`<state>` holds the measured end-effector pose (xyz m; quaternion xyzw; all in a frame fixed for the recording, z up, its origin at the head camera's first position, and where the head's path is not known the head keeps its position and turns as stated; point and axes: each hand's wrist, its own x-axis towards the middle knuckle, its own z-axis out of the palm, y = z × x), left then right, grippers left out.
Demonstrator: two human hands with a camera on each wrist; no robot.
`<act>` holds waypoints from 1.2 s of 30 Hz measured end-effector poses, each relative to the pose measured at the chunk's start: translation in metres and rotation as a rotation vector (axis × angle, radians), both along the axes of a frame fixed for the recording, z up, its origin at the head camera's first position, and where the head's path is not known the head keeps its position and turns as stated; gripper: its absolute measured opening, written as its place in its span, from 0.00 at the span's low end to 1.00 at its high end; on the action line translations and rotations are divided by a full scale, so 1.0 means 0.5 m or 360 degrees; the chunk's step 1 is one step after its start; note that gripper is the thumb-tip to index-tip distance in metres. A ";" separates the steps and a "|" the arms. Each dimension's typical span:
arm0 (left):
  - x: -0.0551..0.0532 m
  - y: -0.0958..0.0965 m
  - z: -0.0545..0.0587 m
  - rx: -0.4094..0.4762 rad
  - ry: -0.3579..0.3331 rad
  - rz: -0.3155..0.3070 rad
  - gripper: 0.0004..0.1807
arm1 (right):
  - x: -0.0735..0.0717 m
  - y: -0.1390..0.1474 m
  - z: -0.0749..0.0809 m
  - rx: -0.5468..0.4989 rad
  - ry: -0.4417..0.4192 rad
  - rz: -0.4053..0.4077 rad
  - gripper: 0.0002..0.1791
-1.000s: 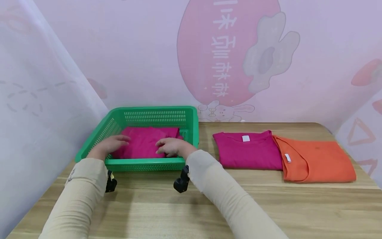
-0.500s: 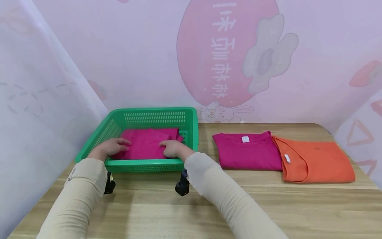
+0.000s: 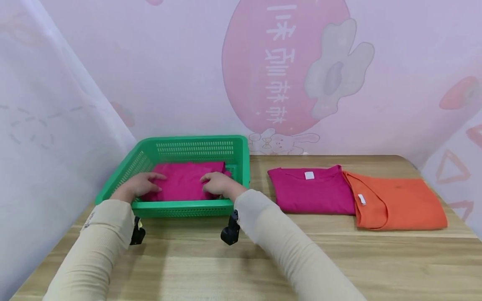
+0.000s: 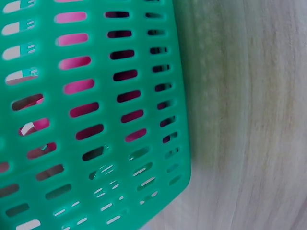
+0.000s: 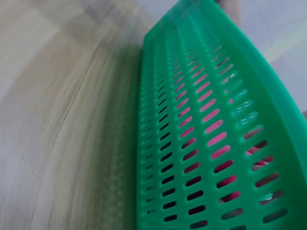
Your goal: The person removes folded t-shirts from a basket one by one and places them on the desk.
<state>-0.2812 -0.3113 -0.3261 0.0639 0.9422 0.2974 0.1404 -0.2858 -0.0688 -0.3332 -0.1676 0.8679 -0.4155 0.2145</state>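
A folded magenta garment (image 3: 182, 182) lies inside the green plastic basket (image 3: 188, 203). Over the basket's near rim, my left hand (image 3: 142, 184) reaches in and rests at the garment's left side, fingers loosely bent. At its right side rests my right hand (image 3: 220, 184), with its fingers bent down toward the cloth; its lower fingertips are hard to see. In the left wrist view, the slotted basket wall (image 4: 103, 96) hides the hand, and magenta cloth shows through the slots. The right wrist view likewise shows the basket wall (image 5: 192, 124) instead of the hand.
Right of the basket, a folded magenta shirt (image 3: 314, 194) with a white label lies on the wooden table (image 3: 196, 259). A folded orange garment (image 3: 410, 205) overlaps its right edge. Printed fabric walls (image 3: 180, 75) stand behind and at both sides.
My right hand has shifted slightly right and its fingers have drawn in at the garment's right side. My left hand stays nearly in place. The basket and the garments on the table stay put.
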 end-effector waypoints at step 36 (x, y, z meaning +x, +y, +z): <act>0.001 -0.004 0.004 0.0047 -0.0034 0.0028 0.25 | -0.016 0.011 0.009 -0.0506 -0.0318 -0.0501 0.34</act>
